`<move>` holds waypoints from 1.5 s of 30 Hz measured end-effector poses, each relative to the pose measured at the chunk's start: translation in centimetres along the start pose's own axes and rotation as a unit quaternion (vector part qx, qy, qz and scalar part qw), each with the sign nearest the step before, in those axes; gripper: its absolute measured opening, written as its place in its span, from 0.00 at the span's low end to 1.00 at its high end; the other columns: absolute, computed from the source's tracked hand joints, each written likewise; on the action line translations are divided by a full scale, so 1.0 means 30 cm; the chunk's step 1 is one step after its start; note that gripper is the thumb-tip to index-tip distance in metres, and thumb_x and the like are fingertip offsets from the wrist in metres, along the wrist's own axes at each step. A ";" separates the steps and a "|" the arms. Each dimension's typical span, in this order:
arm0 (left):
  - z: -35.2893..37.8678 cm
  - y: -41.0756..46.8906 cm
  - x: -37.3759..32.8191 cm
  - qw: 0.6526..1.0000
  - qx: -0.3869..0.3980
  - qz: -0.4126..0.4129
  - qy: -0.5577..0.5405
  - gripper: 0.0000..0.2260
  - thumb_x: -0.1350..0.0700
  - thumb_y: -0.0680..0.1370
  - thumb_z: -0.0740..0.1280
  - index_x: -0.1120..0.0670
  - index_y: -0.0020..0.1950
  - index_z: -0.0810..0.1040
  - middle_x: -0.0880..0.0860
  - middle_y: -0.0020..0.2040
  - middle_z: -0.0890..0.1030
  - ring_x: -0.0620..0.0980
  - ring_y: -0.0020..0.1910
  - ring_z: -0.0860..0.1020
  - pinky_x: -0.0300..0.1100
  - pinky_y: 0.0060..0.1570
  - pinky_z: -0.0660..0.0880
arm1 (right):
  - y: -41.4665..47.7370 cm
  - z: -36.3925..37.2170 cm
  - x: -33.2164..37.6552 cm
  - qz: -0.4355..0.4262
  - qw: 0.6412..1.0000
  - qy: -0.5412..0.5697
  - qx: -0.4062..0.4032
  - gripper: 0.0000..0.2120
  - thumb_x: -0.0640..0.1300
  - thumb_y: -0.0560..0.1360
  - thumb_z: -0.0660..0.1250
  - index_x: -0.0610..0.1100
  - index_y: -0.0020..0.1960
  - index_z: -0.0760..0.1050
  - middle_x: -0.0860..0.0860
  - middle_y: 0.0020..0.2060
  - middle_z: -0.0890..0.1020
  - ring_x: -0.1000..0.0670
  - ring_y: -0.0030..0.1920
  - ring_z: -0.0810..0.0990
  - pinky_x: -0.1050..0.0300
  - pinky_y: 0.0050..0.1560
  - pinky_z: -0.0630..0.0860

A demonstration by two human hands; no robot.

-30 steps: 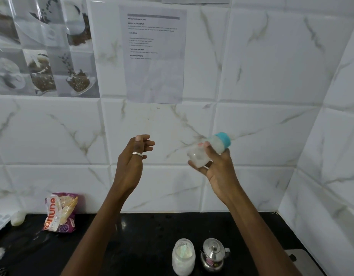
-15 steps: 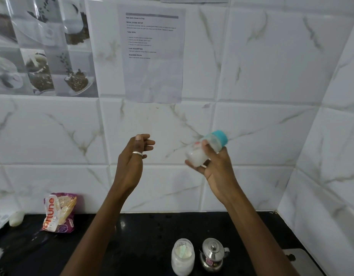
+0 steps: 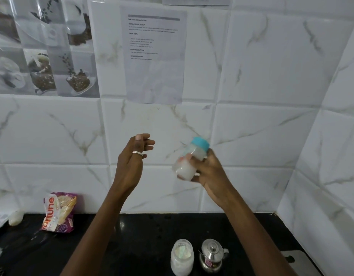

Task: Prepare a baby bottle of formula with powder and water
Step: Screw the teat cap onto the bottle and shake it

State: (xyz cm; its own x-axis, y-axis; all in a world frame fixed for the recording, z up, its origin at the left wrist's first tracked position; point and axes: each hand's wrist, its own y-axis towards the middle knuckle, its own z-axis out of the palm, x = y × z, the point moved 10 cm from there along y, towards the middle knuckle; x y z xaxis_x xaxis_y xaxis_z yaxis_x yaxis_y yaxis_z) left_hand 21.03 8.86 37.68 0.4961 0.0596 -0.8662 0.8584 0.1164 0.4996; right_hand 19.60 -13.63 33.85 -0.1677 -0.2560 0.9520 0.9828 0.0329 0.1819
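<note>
Over the last second the bottle (image 3: 189, 160) has dropped and swung toward 9 o'clock, nearer the left hand (image 3: 132, 156), and it now sits steeper, with its cap (image 3: 201, 143) pointing to about 1 o'clock and its base to 7. Its outline is smeared, so it looks like a shake in mid-stroke. The right hand (image 3: 210, 172) grips it round the body, fingers curled about the far side and the thumb side hidden. The left hand has hardly moved. It is raised at the bottle's 9 o'clock and well apart from it, fingers loosely straight and a little spread, holding nothing.

The liquid inside is cloudy white and the cap is on, so powder and water are probably both in and mixing is the step in hand (likely close to the last). The jar (image 3: 182, 257) and kettle (image 3: 212, 255) stand side by side at 6 o'clock on the counter (image 3: 132, 246), untouched.
</note>
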 end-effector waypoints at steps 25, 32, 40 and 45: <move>0.002 -0.013 -0.027 1.000 0.001 0.010 0.009 0.24 0.36 0.82 0.50 0.47 0.62 0.79 0.45 0.55 0.85 0.45 0.57 0.82 0.48 0.59 0.78 | -0.012 0.022 0.097 -0.049 0.999 -0.003 0.020 0.29 0.46 0.73 0.78 0.44 0.70 0.72 0.41 0.60 0.82 0.40 0.63 0.82 0.33 0.61 0.80; -0.006 -0.021 -0.021 1.000 0.000 0.006 0.006 0.22 0.36 0.82 0.50 0.45 0.61 0.79 0.45 0.55 0.85 0.44 0.57 0.83 0.48 0.59 0.78 | -0.026 0.029 0.089 -0.040 0.999 -0.019 0.024 0.30 0.50 0.70 0.80 0.46 0.68 0.73 0.40 0.61 0.81 0.40 0.64 0.82 0.39 0.59 0.82; 0.003 -0.029 -0.016 1.000 0.004 0.002 0.004 0.23 0.35 0.81 0.50 0.45 0.61 0.78 0.46 0.56 0.85 0.46 0.57 0.83 0.50 0.60 0.79 | -0.032 0.048 0.053 -0.025 0.997 -0.055 0.051 0.28 0.49 0.73 0.77 0.46 0.69 0.71 0.40 0.62 0.81 0.39 0.65 0.81 0.39 0.60 0.82; -0.010 -0.035 -0.015 1.000 0.001 -0.003 0.001 0.22 0.35 0.81 0.51 0.44 0.60 0.79 0.45 0.54 0.85 0.45 0.56 0.83 0.50 0.59 0.78 | -0.022 -0.006 0.108 -0.071 0.994 0.076 -0.020 0.33 0.49 0.72 0.76 0.40 0.72 0.67 0.41 0.60 0.82 0.39 0.64 0.82 0.35 0.60 0.81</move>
State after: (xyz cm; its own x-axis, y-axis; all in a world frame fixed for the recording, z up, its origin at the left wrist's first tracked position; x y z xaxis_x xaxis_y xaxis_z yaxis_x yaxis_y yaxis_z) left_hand 19.88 9.01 37.53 0.4912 0.0606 -0.8689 0.8613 0.1149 0.4950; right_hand 18.44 -14.66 36.76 -0.2944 -0.3992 0.8683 0.9527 -0.0515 0.2994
